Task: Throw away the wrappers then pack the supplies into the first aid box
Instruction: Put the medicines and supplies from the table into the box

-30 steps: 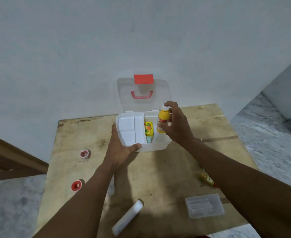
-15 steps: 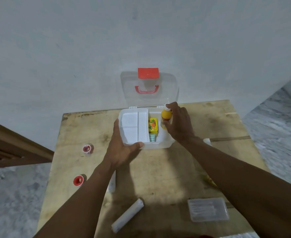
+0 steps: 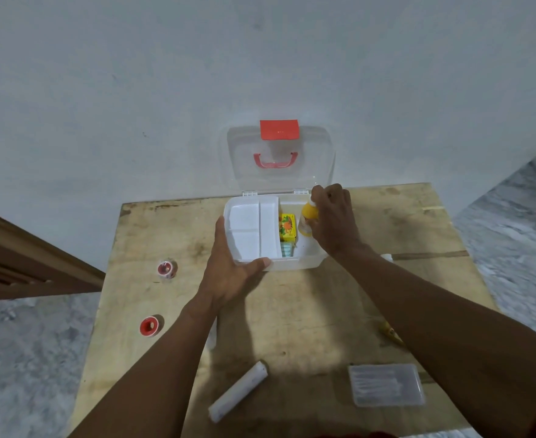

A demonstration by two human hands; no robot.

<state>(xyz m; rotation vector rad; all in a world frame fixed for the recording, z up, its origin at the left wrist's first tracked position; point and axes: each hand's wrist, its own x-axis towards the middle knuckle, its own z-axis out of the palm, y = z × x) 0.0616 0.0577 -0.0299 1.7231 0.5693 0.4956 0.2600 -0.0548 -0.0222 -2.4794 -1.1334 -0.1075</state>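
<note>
Seating the yellow bottle point(image 3: 309, 213) in the first aid box point(image 3: 292, 264)
Right hand point(image 3: 333, 219) grips its neck, left hand point(image 3: 231, 273) clasps the box; lower it upright before releasing.

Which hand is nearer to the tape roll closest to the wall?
Left. Left hand grips the box, right of the tape roll; right hand holds the bottle farther right.

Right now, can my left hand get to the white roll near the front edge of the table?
Probably yes. The white roll lies uncovered beside the left forearm. But the left hand holds a corner of the first aid box, so it must let go first.
</note>
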